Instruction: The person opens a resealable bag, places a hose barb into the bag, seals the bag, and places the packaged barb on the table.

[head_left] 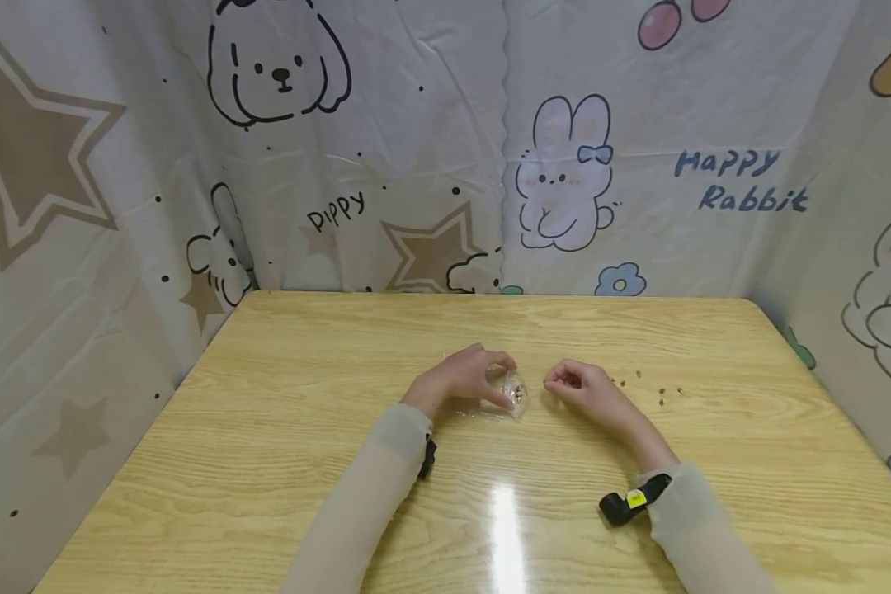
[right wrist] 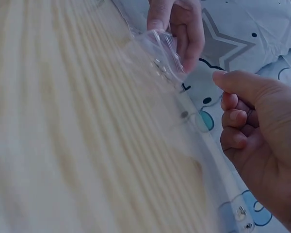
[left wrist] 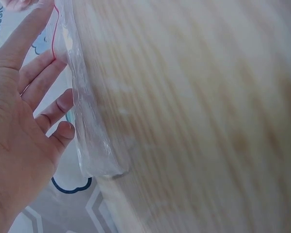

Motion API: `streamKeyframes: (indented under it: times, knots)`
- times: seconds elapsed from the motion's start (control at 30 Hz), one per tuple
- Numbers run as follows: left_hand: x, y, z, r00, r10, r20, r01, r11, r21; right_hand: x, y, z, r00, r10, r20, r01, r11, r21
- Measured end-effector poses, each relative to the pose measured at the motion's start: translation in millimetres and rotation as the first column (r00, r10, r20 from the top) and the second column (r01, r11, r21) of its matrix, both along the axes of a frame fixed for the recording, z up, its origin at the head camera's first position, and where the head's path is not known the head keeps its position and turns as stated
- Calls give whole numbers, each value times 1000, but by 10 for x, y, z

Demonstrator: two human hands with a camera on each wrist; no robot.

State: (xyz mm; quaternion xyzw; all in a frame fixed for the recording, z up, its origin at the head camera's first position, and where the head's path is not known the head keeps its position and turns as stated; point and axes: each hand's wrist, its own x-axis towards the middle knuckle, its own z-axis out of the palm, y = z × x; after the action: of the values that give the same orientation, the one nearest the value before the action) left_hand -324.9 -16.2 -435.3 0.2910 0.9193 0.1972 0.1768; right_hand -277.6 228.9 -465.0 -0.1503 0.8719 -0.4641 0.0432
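A clear zip bag [head_left: 521, 406] lies on the table under my left hand [head_left: 462, 375], with several tiny metal pieces [head_left: 519, 394] inside its right end. My left thumb and fingers spread around the bag's mouth and hold it apart; the red zip line [left wrist: 55, 29] shows in the left wrist view. Just right of that mouth is my right hand [head_left: 588, 393], its thumb and index fingertips pinched together and the other fingers curled. A tiny piece in that pinch is almost fully hidden by the fingertips.
Several loose small brass-coloured pieces [head_left: 662, 391] lie scattered to the right of my right hand. The wood-grain table [head_left: 267, 462] ends at a printed curtain [head_left: 431, 148] behind and at both sides. Each wrist bears a black camera [head_left: 619, 508].
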Motion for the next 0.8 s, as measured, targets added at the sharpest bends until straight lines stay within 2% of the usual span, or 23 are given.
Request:
streamKeyframes:
  times: [0.23,0.57,0.8]
  knots:
    - [-9,-13,-3,1000,10,6,-10,1000,2,108,296,3,999,-45,-6,45,999,31]
    - [-21,-11,-28,1000,0,5,0,1000,-7,298,830,56,987,-158,-39,161,983,92]
    - [-13,-14,-7,1000,-5,7,5,1000,3,417,1164,54,973,-201,-116,216,967,134]
